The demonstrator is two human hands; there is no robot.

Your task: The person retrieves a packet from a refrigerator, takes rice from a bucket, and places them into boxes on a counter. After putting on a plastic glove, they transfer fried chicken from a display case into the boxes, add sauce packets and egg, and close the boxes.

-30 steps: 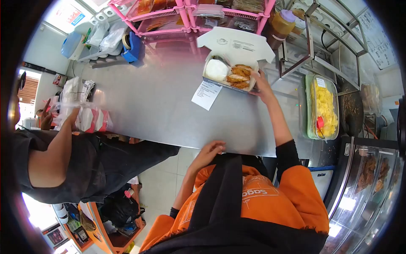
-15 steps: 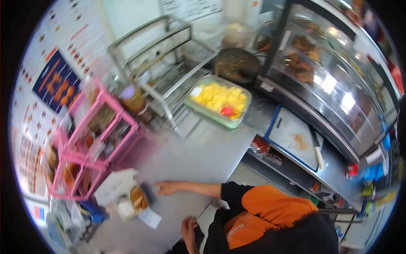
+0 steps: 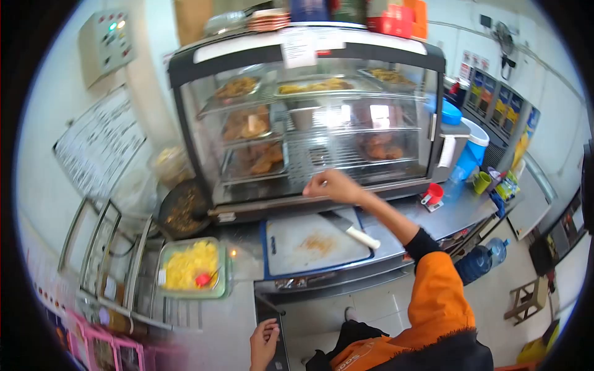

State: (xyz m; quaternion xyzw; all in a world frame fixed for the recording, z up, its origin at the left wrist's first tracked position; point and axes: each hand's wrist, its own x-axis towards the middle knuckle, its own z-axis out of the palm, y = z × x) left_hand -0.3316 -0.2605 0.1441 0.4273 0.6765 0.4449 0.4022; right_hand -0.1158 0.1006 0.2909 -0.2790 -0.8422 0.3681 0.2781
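Note:
My right hand [image 3: 333, 186] is raised in front of the lower glass of a food display case [image 3: 322, 213], its fingers curled together; whether they hold anything cannot be made out. Below it, a knife [image 3: 362, 237] with a white handle lies on a white cutting board [image 3: 297, 247] with brown crumbs. Low in the view, my left hand [image 3: 264, 343] hovers by the counter edge with bent, closed fingers, and any content is too small to tell. A container of yellow food [image 3: 189, 266] with a red item in it stands left of the board.
At the left are a metal rack [image 3: 127, 253], a dark pan [image 3: 184, 210] and a pink shelf [image 3: 102, 346]. To the right, a red cup [image 3: 433, 194] stands on the counter. Water bottles [image 3: 476, 264] and a wooden stool [image 3: 527, 302] are on the floor.
The view has swung right, from the counter with the open food box to the display case. My right hand has moved from beside that box to the front of the case.

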